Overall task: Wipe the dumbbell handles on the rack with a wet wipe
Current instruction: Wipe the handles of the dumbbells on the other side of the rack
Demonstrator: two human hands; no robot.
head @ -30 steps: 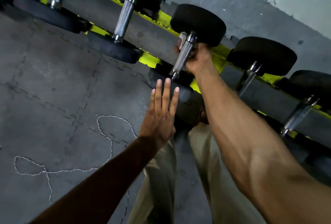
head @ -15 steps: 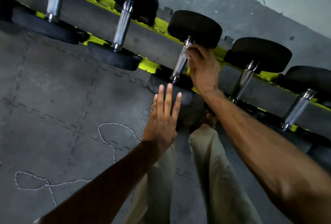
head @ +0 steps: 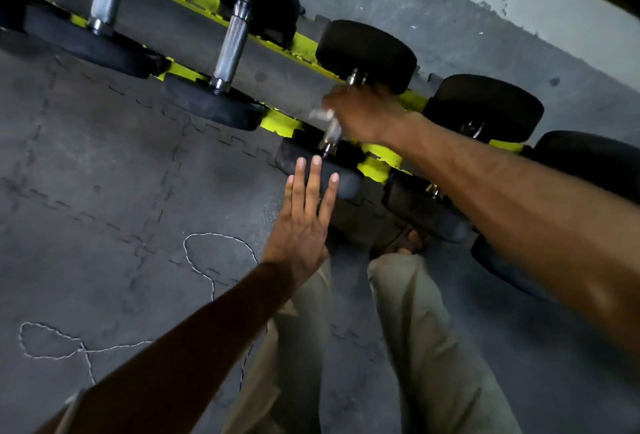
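left hand (head: 304, 222): flat, fingers straight, arm reaching far. right hand (head: 363, 114): blurred, fingers curled round dumbbell handle (head: 331, 133), arm extended.

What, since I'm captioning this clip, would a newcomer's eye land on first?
The right hand, blurred, grips a white wipe round the chrome handle of the middle dumbbell, centre top. Below it the left hand stretches flat, fingers straight, toward that dumbbell's near head. The bright yellow rack runs diagonally across the top.
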